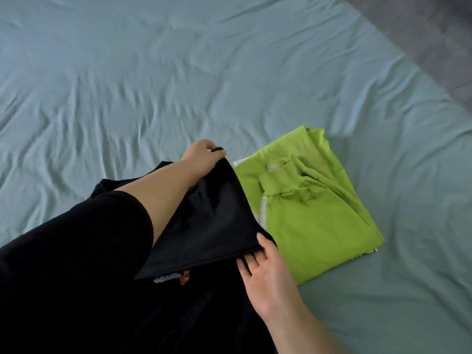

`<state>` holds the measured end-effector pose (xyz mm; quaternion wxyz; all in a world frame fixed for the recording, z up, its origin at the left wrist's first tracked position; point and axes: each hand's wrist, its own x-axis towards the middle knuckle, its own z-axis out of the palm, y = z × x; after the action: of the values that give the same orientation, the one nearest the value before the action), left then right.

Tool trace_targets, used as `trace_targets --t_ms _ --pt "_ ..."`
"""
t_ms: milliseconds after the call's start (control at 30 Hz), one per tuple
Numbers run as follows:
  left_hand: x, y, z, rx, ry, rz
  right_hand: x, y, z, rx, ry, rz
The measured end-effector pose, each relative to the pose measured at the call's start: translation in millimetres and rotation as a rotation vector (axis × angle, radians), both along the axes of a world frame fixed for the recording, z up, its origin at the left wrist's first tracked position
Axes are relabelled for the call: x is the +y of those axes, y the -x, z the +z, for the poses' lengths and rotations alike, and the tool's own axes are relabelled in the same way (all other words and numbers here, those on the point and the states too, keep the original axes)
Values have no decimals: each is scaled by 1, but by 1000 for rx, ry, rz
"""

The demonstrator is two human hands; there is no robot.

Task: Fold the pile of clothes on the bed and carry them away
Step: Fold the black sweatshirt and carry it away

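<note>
We judge the black garment (209,226) soft, light and limp, best taken by its corners and hems. Our left hand (201,155) pinches its far corner. Our right hand (265,267) pinches the near hem, thumb above, fingers (246,264) beneath. Plain and dark, it lies half folded on the bed (127,85), just beside a folded green garment (319,226).
</note>
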<state>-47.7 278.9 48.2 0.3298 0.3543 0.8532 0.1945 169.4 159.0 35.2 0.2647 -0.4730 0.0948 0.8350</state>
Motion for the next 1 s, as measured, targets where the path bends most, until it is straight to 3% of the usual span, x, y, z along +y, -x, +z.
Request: trace_targets --t_ms 100,233,300,367,433,533,633,700,767,833,900,1000 --pt "11 -9 -6 -219 -151 164 3 -11 -5 49 66 -85" --pt "19 -28 -21 -276 -118 33 5 -15 -18 -57 52 -79" --pt "17 -33 -28 -296 -96 -28 5 -17 -22 -226 -39 91" --pt "4 -34 -27 -160 -138 -25 3 -22 -14 -449 -159 297" --pt "-26 -37 -21 30 -238 24 -1 -28 0 -626 -330 376" --pt "-92 -44 -24 200 -328 34 2 -8 25 -706 -749 445" --pt "-135 -53 -45 118 -150 53 24 46 28 -657 -1197 628" --pt "-141 -64 -66 140 107 -60 48 74 7 -759 -1544 945" --pt "-143 -80 -90 272 308 -232 71 67 -32 -963 -1818 1439" --pt "-150 -91 -103 332 339 -299 80 37 -67 -1134 -1942 1764" --pt "-159 -93 -108 328 307 -310 77 11 -82 -1272 -2027 1781" --pt "-186 -93 -106 328 319 -405 68 6 -81 -1364 -1987 1830"
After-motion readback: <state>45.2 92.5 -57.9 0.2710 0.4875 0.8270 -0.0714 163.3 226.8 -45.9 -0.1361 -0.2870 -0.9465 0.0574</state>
